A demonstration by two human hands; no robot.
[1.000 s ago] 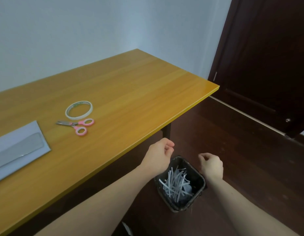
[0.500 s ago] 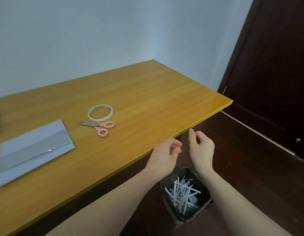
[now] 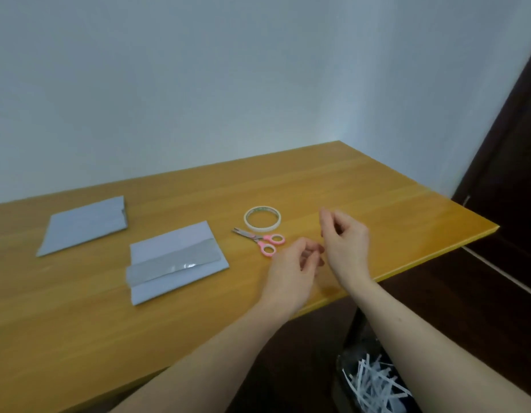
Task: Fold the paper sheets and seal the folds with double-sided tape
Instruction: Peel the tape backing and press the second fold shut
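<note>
Two blurred hands, left point(image 3: 291, 269) and right point(image 3: 344, 245), hover loosely curled, neither grip holding anything.

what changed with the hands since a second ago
Both hands rose from over the waste bin to above the table: left hand, right hand, neither visibly holding anything. Tape roll, scissors and folded paper lie as before.

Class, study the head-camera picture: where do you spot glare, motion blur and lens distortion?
Head view: glare glints on the shiny strip across the nearer folded sheet; both hands, left hand and right hand, are smeared by motion; wide-angle bending curves the table edge and door frame; soft, even light, faint shadows.
</note>
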